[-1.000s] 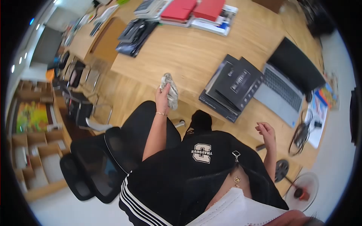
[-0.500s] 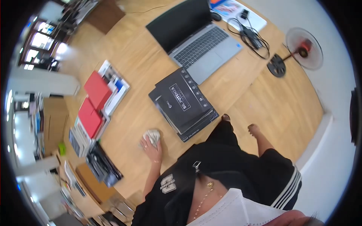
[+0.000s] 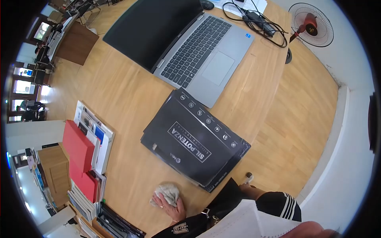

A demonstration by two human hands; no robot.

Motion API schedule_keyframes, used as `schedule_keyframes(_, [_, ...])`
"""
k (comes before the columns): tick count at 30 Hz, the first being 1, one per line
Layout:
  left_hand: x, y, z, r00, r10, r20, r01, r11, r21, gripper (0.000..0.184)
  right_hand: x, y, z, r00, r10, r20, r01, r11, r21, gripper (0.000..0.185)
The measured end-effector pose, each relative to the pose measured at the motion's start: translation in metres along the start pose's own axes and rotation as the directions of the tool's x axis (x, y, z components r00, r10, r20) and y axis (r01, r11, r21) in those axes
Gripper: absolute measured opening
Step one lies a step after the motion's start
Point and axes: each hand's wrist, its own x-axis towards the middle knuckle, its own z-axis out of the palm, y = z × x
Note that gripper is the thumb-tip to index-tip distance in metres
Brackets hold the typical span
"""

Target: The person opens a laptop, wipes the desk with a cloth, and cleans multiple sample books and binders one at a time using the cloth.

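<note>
My left hand lies on a crumpled whitish cloth, its fingers pressing the cloth against the wooden table near the front edge. A ring and a bracelet show on that hand. Just to the right of the cloth is a stack of black folders with white lettering, beside the open laptop. My right hand is low beside my body, to the right of the table's edge. Its fingers are hidden, so what it holds, if anything, does not show.
Red books and papers are stacked at the table's left side, with black items below them. A black cable with its adapter and a mouse are beyond the laptop. A fan stands at the upper right.
My left hand was first raised with the cloth off the table, then set it down on the tabletop. The view has turned and come closer to the table. My right hand has drawn in toward my body.
</note>
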Motion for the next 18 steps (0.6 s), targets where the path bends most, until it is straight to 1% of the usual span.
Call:
schedule_keyframes(2, [-0.003, -0.005, 0.006, 0.999, 0.023, -0.025, -0.023, 1.0, 0.003, 0.08, 0.012, 0.003, 0.003, 0.999, 0.022, 0.038, -0.024, 0.998, 0.056, 0.045])
schedule_keyframes(5, [-0.001, -0.004, 0.005, 0.998, 0.06, -0.032, -0.06, 0.998, 0.008, 0.08, 0.019, 0.011, -0.006, 0.999, 0.022, 0.038, -0.025, 0.995, 0.095, 0.046])
schedule_keyframes(9, [0.003, 0.001, 0.004, 0.997, 0.066, -0.046, -0.066, 0.998, -0.004, 0.079, 0.028, 0.019, -0.031, 1.0, 0.014, 0.018, -0.016, 0.997, 0.082, 0.046])
schedule_keyframes(12, [0.003, 0.002, 0.0, 0.999, 0.052, -0.013, -0.053, 0.998, -0.03, 0.079, 0.038, 0.024, -0.05, 1.0, 0.006, 0.012, -0.007, 0.997, 0.076, 0.047])
schedule_keyframes(15, [0.002, -0.005, 0.007, 0.994, 0.087, -0.062, -0.088, 0.996, -0.012, 0.08, 0.043, 0.029, -0.07, 1.0, -0.005, -0.009, 0.006, 0.998, 0.069, 0.047])
schedule_keyframes(18, [-0.001, -0.013, 0.013, 0.991, 0.112, -0.077, -0.113, 0.994, -0.005, 0.079, 0.049, 0.035, -0.09, 0.999, -0.02, -0.042, 0.022, 0.997, 0.071, 0.048])
